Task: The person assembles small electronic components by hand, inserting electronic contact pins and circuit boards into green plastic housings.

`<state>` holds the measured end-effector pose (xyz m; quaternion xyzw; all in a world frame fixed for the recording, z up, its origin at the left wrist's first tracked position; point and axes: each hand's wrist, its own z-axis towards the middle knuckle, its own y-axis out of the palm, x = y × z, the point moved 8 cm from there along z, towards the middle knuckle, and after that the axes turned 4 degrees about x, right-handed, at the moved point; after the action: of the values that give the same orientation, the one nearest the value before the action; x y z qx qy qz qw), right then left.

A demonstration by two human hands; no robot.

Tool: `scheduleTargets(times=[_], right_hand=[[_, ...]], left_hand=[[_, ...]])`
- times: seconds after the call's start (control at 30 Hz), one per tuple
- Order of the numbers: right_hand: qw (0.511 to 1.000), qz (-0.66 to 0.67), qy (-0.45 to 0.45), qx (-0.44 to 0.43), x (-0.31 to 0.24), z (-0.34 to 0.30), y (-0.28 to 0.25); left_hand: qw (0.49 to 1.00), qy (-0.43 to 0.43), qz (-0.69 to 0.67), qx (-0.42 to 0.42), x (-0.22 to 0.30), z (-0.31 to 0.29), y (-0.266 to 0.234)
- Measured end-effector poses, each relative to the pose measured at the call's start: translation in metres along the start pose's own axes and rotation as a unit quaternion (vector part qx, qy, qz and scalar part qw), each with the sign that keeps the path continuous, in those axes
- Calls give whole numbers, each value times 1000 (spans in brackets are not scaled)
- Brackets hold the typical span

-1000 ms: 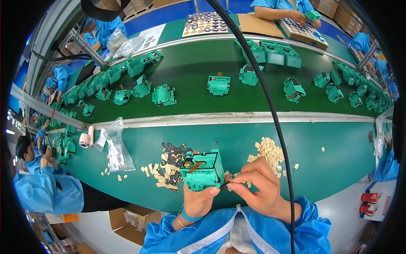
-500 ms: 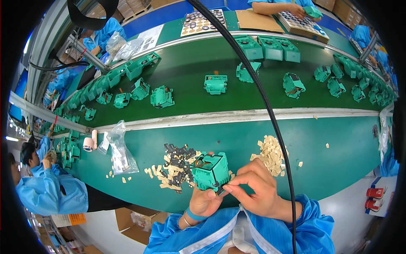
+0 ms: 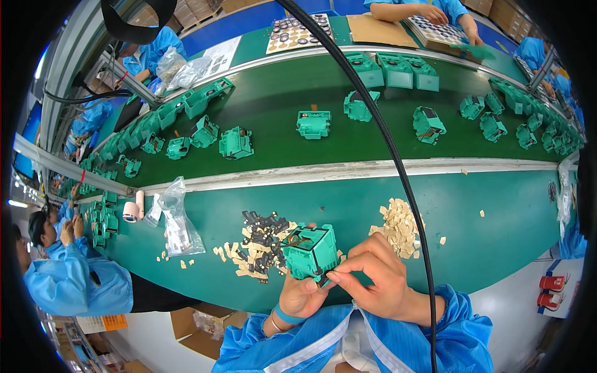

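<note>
While the left hand (image 3: 300, 297) cups the green plastic box (image 3: 311, 250) from below, its thumb lies on the box's near face and its fingers are curled shut around it. The right hand (image 3: 378, 281) is beside it, with its fingertips pinched narrow at the box's lower near corner. I cannot tell what small bit, if any, sits between those fingertips. The green plastic box is held just above the near edge of the green desk (image 3: 485, 230), close to the person's chest. It is tilted, with one corner pointing down toward the hands, and its open top side leans away and to the left. It looks nearly as wide as it is tall, so no long side stands out.

Just left of the box is a pile of small black parts (image 3: 264, 233) mixed with tan chips (image 3: 239, 258). To the right is a heap of tan pieces (image 3: 398, 221). Farther left, a clear plastic bag (image 3: 177, 221) lies on the desk with small things inside, too blurred to tell. A roll of tape (image 3: 130, 212) is beside it. Beyond the desk, a long green belt (image 3: 280, 93) carries many more green boxes (image 3: 313, 124).
</note>
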<state>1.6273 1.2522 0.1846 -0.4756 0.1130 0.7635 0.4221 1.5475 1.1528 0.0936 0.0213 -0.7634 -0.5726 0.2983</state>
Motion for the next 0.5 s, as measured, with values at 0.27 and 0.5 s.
scheduleTargets(times=[0.27, 0.5], right_hand=[[999, 28, 20, -19, 3, 2, -7], [963, 129, 215, -99, 50, -9, -1]], left_hand=[[997, -67, 6, 40, -13, -2, -17], [998, -68, 18, -9, -15, 3, -7]])
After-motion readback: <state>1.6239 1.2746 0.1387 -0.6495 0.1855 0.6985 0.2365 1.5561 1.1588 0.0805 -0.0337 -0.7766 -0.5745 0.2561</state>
